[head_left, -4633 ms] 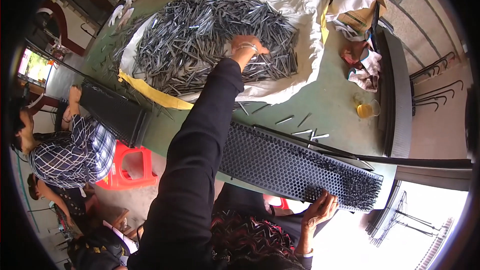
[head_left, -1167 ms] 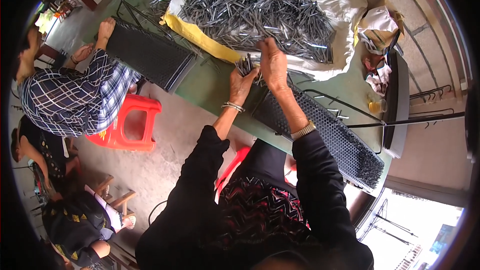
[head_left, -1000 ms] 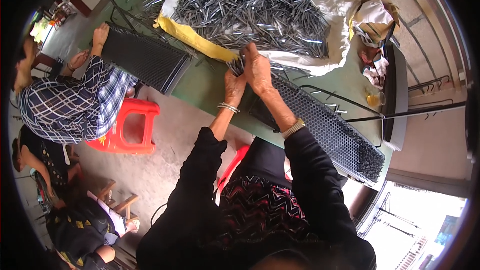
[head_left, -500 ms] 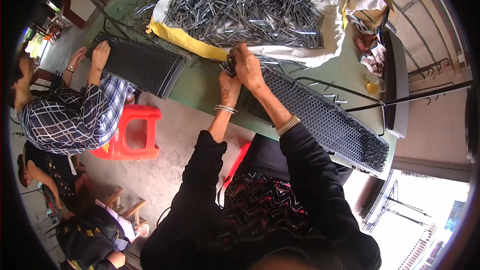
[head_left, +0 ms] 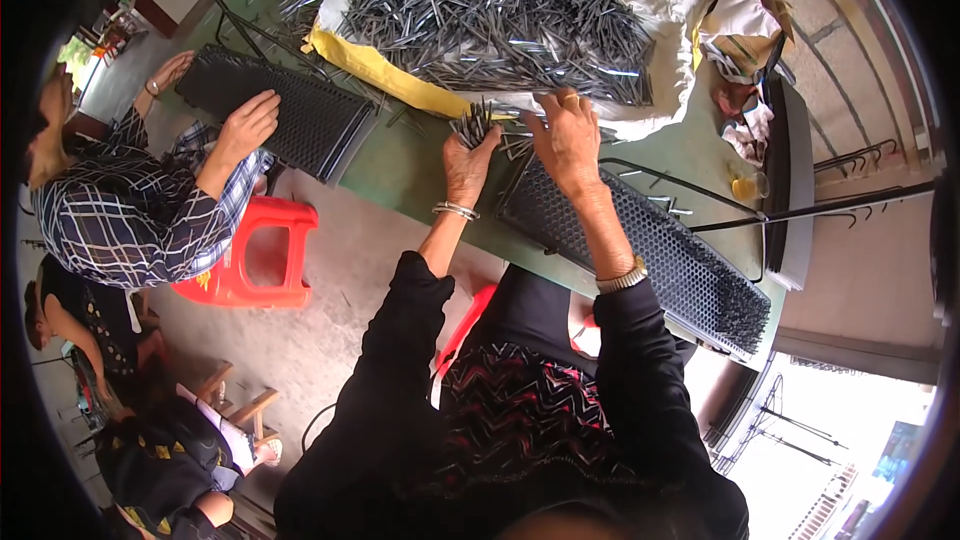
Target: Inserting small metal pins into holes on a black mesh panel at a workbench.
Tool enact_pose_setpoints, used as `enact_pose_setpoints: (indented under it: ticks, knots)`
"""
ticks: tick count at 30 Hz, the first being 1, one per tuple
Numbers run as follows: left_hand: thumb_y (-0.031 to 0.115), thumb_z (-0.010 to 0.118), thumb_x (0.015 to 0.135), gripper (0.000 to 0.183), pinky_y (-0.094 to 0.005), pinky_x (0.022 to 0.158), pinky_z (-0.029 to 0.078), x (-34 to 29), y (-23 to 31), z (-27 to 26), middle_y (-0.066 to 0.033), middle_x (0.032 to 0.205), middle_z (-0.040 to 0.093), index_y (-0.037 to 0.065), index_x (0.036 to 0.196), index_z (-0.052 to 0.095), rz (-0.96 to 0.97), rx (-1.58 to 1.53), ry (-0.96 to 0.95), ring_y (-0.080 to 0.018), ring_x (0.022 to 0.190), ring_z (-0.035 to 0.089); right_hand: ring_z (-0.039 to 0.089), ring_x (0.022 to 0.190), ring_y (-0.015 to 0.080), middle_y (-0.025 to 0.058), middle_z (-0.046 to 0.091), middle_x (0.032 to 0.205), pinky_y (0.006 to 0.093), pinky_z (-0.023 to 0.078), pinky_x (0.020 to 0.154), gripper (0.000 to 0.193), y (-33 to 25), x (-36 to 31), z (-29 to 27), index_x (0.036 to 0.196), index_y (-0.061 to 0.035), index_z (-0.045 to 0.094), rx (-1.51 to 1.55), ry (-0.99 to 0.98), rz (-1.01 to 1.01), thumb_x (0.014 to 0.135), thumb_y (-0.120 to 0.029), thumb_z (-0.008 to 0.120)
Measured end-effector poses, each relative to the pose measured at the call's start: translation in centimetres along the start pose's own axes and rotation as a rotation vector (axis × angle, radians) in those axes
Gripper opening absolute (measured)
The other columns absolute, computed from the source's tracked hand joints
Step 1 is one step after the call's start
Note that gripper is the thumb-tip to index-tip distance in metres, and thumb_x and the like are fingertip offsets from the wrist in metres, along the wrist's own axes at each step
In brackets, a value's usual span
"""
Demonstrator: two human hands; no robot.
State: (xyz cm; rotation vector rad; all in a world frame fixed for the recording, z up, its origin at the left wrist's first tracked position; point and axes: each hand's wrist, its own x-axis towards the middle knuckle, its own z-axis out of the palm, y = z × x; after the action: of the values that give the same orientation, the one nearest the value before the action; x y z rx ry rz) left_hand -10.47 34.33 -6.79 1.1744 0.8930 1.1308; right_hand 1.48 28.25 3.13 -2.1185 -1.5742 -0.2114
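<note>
The right hand [head_left: 571, 148], its grip indiscernible, now stands apart, rightward of the left hand [head_left: 466, 166], which alone pinches the dark strips [head_left: 475, 124].

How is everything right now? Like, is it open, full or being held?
White sack with yellow edge: spread open, heaped with thin dark sticks
Left hand: closed around a bundle of dark sticks
Right hand: fingers bent near the sack; can't tell if holding anything
Long black perforated tray: right end filled, many other holes showing
Clear cup: holding yellow liquid
</note>
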Motion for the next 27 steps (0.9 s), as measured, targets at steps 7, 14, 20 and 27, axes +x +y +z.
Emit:
enact_pose_setpoints:
  ticks: [7,14,20,27]
  knots:
    - [0.011,0.070,0.082,0.012,-0.0256,0.063,0.044,-0.1,0.7,0.1,0.0028,0.068,0.063,0.003,0.075,0.065,-0.014,0.069,-0.003,-0.0060,0.064,0.054,0.061,0.084,0.0337,0.0117,0.062,0.089,0.0441,0.049,0.074,0.014,1.4,-0.4,2.8,0.091,-0.0082,0.065,-0.017,-0.108,-0.059,0.081,-0.018,0.064]
    - [0.014,0.071,0.082,0.013,-0.0261,0.065,0.045,-0.8,0.1,-0.3,0.0038,0.077,0.065,0.002,0.083,0.066,0.030,0.076,-0.078,-0.0036,0.071,0.053,0.064,0.077,0.0360,0.0177,0.064,0.080,0.0407,0.049,0.065,0.012,-0.3,0.1,2.9,0.093,-0.0013,0.064,0.439,0.160,-0.019,0.088,-0.009,0.056]
    - [0.015,0.073,0.079,0.018,-0.0296,0.064,0.047,-1.3,-0.6,-0.2,-0.0022,0.076,0.067,0.000,0.088,0.066,0.062,0.115,-0.002,-0.0079,0.068,0.055,0.061,0.076,0.0437,0.0233,0.062,0.076,0.0439,0.047,0.062,0.017,-1.8,-1.9,4.4,0.092,-0.0029,0.061,0.487,-0.001,0.118,0.092,-0.018,0.053]
    - [0.013,0.072,0.079,0.019,-0.0284,0.069,0.048,-1.8,-1.9,-0.4,-0.0020,0.081,0.068,-0.001,0.091,0.066,0.061,0.116,0.020,-0.0064,0.075,0.056,0.060,0.080,0.0471,0.0283,0.062,0.079,0.0521,0.047,0.067,0.029,-1.9,-3.0,4.7,0.094,-0.0032,0.059,0.527,-0.088,0.139,0.096,-0.029,0.046]
